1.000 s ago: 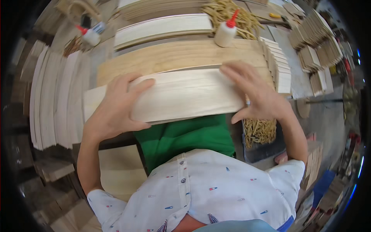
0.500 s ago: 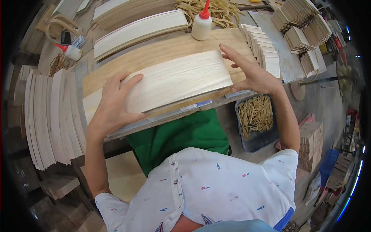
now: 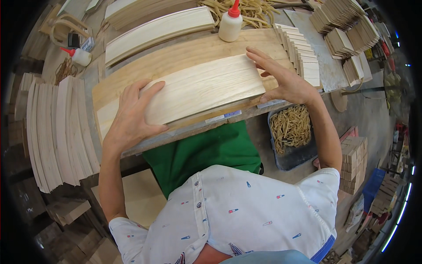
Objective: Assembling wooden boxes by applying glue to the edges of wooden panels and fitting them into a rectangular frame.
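A pale, thin rectangular wooden board [image 3: 206, 88] lies on a wider tan wooden board [image 3: 184, 59] at the bench's near edge. My left hand [image 3: 134, 112] spans the pale board's left end, its index finger on top and its thumb at the near edge. Around the right end, my right hand [image 3: 288, 83] has its fingers stretched and spread. Its fingertips are by the far corner and its thumb by the near corner. Whether anything lies directly under the pale board is hard to make out.
Curved wooden slats [image 3: 72, 127] stand stacked at left. Beyond the boards are a white glue bottle [image 3: 230, 27] with a red cap and rubber bands [image 3: 257, 17]. Small wooden pieces [image 3: 301, 55] line the right. A dark bin [image 3: 290, 163] with more bands sits below the bench.
The view has shifted slightly. My right fingertips have edged a little left at the far corner of the pale board. My left hand stays at its left end.
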Demonstrator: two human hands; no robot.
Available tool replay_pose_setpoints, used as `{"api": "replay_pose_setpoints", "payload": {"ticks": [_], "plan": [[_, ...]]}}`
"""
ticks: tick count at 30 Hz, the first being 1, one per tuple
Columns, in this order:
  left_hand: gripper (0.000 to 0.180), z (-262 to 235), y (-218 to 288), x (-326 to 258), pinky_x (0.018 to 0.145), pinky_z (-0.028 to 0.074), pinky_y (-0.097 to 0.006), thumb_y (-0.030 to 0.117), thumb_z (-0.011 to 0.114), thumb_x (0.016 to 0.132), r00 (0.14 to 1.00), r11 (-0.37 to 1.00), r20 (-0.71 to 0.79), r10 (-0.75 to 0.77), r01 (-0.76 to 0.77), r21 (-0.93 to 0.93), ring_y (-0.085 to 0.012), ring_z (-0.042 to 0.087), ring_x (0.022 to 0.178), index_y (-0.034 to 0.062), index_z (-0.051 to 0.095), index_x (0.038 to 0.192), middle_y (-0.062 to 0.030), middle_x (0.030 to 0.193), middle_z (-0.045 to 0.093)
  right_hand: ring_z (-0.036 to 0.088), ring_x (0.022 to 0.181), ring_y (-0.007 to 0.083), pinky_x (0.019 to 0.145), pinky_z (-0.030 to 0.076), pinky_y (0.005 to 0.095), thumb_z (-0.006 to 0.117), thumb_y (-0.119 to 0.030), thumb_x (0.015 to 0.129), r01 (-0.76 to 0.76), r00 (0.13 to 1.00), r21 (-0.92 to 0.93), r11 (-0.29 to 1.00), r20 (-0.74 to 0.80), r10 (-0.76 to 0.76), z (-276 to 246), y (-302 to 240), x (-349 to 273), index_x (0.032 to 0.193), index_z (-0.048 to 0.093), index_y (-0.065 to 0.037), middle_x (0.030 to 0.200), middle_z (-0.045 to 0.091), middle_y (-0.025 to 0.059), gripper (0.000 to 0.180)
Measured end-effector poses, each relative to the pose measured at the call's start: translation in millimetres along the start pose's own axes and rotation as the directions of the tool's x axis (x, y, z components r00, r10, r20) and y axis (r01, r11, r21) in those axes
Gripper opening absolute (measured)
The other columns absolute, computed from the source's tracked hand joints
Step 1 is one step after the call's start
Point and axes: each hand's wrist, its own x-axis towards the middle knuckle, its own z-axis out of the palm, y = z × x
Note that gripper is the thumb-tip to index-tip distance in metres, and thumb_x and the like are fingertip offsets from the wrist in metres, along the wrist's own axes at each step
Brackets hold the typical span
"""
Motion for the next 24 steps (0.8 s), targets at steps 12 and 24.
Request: {"api": "replay_pose_setpoints", "payload": {"ticks": [12,24], "plan": [[0.104,-44,-57,-46,0.115,0.024,-0.043,0.033,0.086,0.06,0.987,0.993,-0.11,0.116,-0.113,0.027,-0.0365,0.026,0.139,0.0106,0.034,0.147,-0.0215,0.149,0.031,0.04,0.136,0.0286,0.102,0.041,0.0387,0.084,-0.024,0.053,-0.056,0.997,0.03,0.998,-0.055,0.057,9,-6,0,0.148,0.035,-0.012,0.157,0.028,0.0052,0.108],[0.116,-56,-111,-111,0.117,0.025,-0.039,0.008,0.084,0.051,0.975,0.936,0.119,-0.189,0.216,-0.277,-0.0278,0.02,0.145,0.0146,0.026,0.151,-0.0094,0.158,0.017,0.041,0.135,0.0274,0.105,0.04,0.0424,0.077,-0.063,0.041,-0.118,0.991,-0.02,0.993,-0.071,0.116,15,-7,9,0.149,0.035,-0.012,0.156,0.029,0.0061,0.126]]}}
